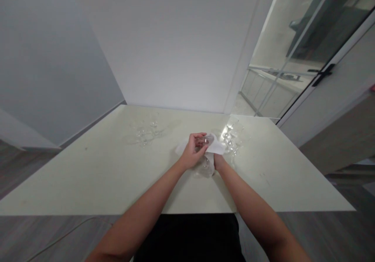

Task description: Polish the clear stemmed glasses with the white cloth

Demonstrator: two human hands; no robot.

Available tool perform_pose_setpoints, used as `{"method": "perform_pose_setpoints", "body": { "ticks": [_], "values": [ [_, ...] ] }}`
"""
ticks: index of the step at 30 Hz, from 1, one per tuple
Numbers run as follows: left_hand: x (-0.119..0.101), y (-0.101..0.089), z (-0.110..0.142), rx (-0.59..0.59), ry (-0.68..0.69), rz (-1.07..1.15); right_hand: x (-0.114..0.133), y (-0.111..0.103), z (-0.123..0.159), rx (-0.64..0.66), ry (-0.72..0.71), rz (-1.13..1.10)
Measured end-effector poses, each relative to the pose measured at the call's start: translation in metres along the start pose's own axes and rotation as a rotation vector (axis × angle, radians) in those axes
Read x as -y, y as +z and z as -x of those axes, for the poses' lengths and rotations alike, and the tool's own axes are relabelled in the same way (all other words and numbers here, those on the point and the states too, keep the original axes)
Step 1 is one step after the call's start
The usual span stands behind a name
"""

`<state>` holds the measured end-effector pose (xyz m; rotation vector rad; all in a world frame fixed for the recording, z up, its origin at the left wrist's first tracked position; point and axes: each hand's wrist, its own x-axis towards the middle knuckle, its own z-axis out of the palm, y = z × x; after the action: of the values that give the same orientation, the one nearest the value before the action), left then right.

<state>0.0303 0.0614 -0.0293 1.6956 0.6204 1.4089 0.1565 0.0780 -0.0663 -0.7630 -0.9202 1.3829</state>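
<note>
My left hand [193, 150] is curled around a clear wine glass [208, 140] held low over the middle of the table. A white cloth [216, 148] lies against the glass and hangs beside it. The cloth partly covers my right hand [218, 162], which grips it from below on the right. Most of that hand's fingers are hidden. More clear glass shows beneath my hands, though I cannot tell whether it belongs to the same wine glass.
The pale table [96, 168] stands against a white wall panel [181, 51]. Several clear stemmed glasses [145, 135] are at the left, and several others [230, 137] close by my right hand. A glazed door with a black handle [324, 74] is at the right. A cable [64, 236] crosses the floor.
</note>
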Motion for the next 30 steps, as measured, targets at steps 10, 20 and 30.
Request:
{"method": "perform_pose_setpoints", "body": {
  "ticks": [10,20,30],
  "values": [
    [0.011,0.006,0.006,0.060,-0.057,-0.934,0.005,0.001,-0.006,-0.278,-0.036,-0.046],
    [0.003,0.007,0.008,0.039,-0.182,-1.027,0.005,0.005,-0.005,-0.342,-0.149,0.067],
    [0.007,0.002,0.000,0.293,-0.579,0.104,0.018,-0.010,-0.008,-0.211,0.007,0.007]
  ]
}}
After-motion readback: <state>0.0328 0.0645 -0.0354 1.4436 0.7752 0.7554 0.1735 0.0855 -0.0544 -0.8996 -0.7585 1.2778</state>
